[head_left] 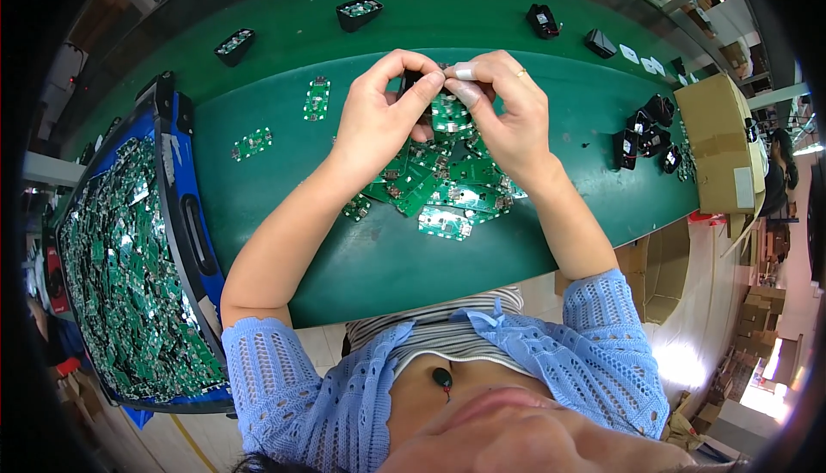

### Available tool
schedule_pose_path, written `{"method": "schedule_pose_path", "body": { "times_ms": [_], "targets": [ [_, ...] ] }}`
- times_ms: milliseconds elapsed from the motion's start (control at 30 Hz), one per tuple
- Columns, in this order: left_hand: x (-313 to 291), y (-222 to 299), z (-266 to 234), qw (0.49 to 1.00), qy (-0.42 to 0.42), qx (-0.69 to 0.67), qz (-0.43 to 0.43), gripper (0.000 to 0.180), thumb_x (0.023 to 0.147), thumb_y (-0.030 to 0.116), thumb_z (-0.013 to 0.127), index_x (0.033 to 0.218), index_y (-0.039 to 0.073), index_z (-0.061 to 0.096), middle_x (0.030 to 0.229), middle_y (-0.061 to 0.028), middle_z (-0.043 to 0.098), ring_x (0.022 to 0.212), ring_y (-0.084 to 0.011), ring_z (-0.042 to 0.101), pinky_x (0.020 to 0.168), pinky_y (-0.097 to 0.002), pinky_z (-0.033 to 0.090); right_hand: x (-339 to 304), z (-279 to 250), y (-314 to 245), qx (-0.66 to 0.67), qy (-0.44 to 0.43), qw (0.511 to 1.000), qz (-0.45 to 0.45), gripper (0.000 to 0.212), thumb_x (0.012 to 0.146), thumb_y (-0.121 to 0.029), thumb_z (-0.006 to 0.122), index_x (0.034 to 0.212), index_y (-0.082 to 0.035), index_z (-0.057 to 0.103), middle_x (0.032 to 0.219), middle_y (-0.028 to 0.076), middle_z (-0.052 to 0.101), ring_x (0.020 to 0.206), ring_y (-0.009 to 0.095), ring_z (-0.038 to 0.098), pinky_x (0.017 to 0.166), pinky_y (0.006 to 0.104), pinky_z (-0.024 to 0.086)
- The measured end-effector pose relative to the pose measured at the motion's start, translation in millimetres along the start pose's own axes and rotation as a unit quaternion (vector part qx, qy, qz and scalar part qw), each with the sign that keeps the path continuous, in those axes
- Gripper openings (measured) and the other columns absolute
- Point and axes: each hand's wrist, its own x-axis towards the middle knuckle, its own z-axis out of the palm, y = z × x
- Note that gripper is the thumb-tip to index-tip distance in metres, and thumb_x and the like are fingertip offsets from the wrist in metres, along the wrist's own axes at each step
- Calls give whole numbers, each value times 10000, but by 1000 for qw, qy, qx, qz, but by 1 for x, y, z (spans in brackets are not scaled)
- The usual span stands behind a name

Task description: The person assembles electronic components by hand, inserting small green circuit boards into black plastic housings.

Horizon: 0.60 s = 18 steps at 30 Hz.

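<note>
My left hand (376, 111) and my right hand (514, 116) meet above the table, thumbs and fingertips pinched close together. Between them is a green circuit board (451, 115), its upper end hidden by my fingers. A dark plastic casing (408, 84) shows partly behind my left fingers, which curl round it. White tape wraps a fingertip of my right hand. Under both hands lies a loose heap of green circuit boards (417, 187). Off to the left, two single boards rest apart, one upright board (317, 98) and one slanted board (253, 143).
A blue and black bin (191, 215) full of circuit boards stands at the left. Black casings (644, 136) cluster at the right beside a cardboard box (714, 142). On the green strip at the back sit a board-filled black casing (359, 13), another casing (543, 21) and white pieces (630, 55).
</note>
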Motion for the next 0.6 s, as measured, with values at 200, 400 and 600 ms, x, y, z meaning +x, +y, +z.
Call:
{"method": "schedule_pose_path", "body": {
  "times_ms": [200, 400, 600],
  "targets": [
    [0, 7, -2, 998, -43, -21, -35, 235, 844, 56, 566, 1072, 20, 519, 977, -66, 515, 685, -99, 579, 570, -214, 488, 2, -4, 6, -38, 6, 999, -14, 128, 725, 12, 659, 817, -10, 571, 779, 80, 576, 714, 220, 568, 581, 309, 465],
    [0, 7, 1, 999, 36, 14, 20, 341, 815, 13, 572, 1150, 31, 508, 967, -67, 532, 685, -102, 572, 594, -230, 495, 3, -13, 5, -80, -29, 993, -77, 140, 735, -7, 662, 823, -15, 553, 784, 81, 573, 689, 212, 568, 553, 304, 465],
    [0, 4, -1, 1000, 18, 4, -15, 352, 805, 36, 604, 1144, 36, 510, 878, -22, 571, 712, -76, 540, 622, -226, 480, -2, -11, 5, -64, -11, 997, -52, 141, 739, -7, 660, 833, -18, 556, 808, 86, 594, 683, 205, 586, 561, 301, 478]
  ]
}}
